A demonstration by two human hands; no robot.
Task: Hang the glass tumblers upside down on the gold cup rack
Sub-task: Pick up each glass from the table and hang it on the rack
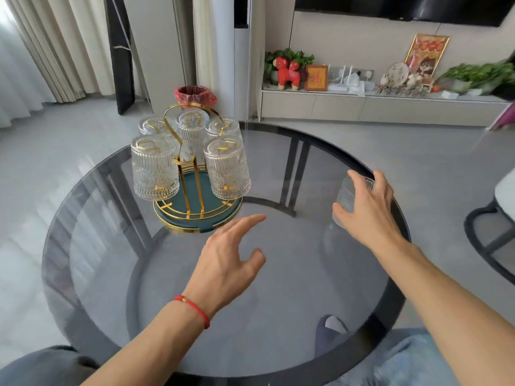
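Right hand (365,207) wrapped the last ribbed glass tumbler (351,195) for the gold wire cup rack (192,165); left hand (228,257) hovered spread, empty.

Your right hand (365,207) wraps a clear ribbed glass tumbler (351,194) at the right edge of the round smoked-glass table (278,316). Your left hand (231,254), fingers spread, hovers near the gold wire cup rack (192,174) on its teal base, which carries five upside-down tumblers (154,168).
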